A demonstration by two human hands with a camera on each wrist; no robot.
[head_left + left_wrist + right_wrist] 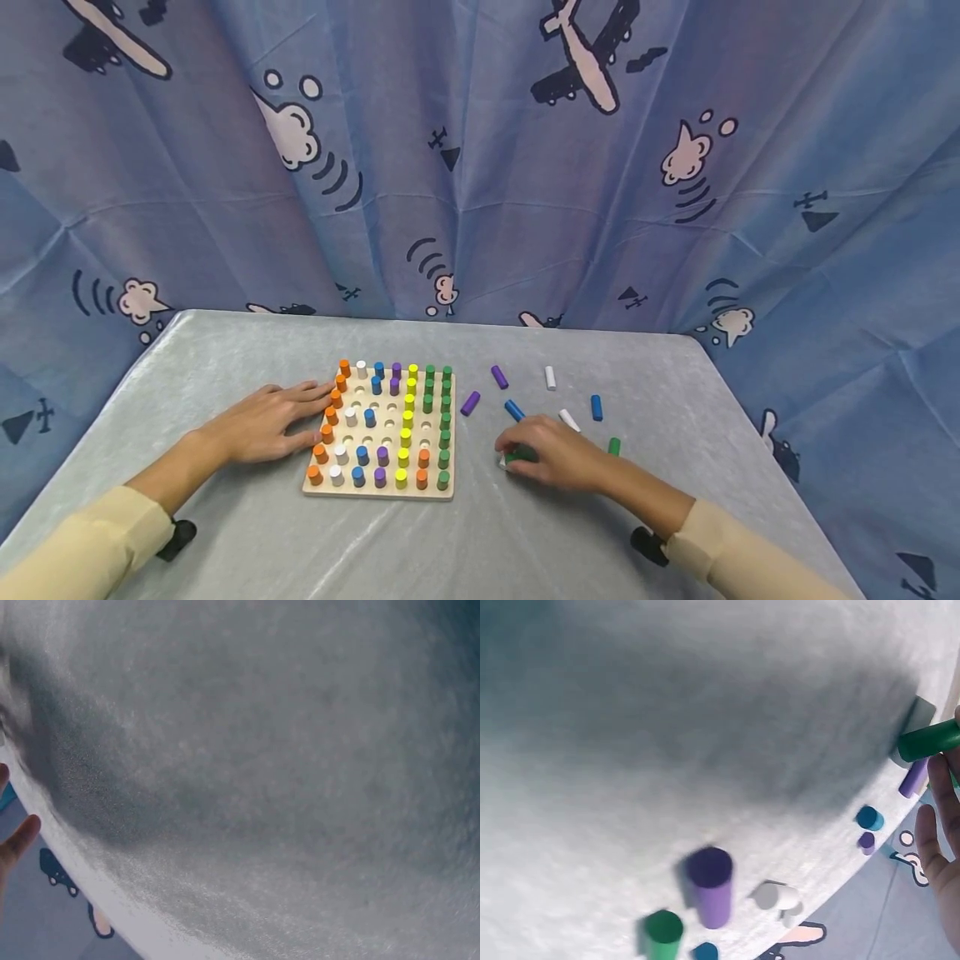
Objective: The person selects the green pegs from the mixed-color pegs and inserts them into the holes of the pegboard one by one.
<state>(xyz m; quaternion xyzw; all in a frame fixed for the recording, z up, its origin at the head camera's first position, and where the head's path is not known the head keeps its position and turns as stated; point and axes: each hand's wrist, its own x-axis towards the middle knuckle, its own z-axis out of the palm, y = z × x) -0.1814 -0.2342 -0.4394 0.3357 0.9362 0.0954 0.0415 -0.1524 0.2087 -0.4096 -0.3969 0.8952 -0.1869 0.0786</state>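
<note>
A light wooden pegboard point(378, 493) stands on the table, its columns filled partly with orange, white, blue, purple, yellow and green pegs. My left hand point(273, 419) lies at its left edge, fingers extended and touching the board near the orange pegs point(331, 416). To the right of the board, my right hand point(551, 452) pinches a green peg point(930, 741) just above the tabletop. A pale peg point(503, 461), partly covered, lies beneath that green one. Only fingertips point(26, 829) of the left hand show in the left wrist view.
Around the right hand lie loose pegs: purple point(470, 403), blue point(514, 410), white point(551, 377) and green point(615, 447). Another purple peg point(711, 892) shows in the right wrist view. A patterned blue curtain point(480, 167) hangs behind the grey-covered table point(225, 533).
</note>
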